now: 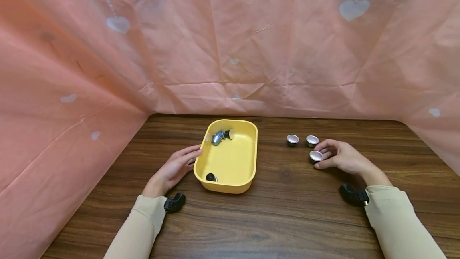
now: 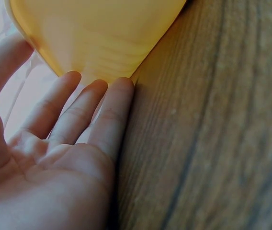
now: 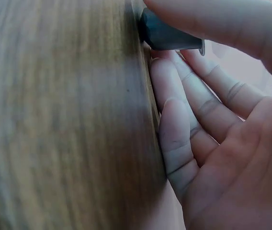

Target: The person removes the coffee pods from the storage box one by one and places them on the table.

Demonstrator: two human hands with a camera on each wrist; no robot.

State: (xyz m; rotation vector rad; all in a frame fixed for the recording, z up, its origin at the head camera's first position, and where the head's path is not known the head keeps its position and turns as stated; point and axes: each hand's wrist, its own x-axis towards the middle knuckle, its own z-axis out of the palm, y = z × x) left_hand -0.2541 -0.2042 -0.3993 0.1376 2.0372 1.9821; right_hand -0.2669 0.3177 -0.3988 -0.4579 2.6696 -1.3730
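So the right hand (image 1: 343,157) is reaching in from the right side with the forearm angled inward, wrist low over the wooden table (image 1: 287,219), thumb on the near side and fingers curved round the far side of a dark capsule (image 1: 316,156). Looks like a light pinch, and the capsule is upright on the wood, pale lid up. Two more capsules, the left one (image 1: 292,140) and the back one (image 1: 312,140), stand just beyond it. The left hand (image 1: 176,167) is way more relaxed: fingers pretty straight and slightly spread, tips touching the left wall of the yellow tray (image 1: 230,163), not gripping anything. A little cluster of capsules (image 1: 217,140) lies in the tray's far left corner, plus a black capsule (image 1: 210,177) near the front left.
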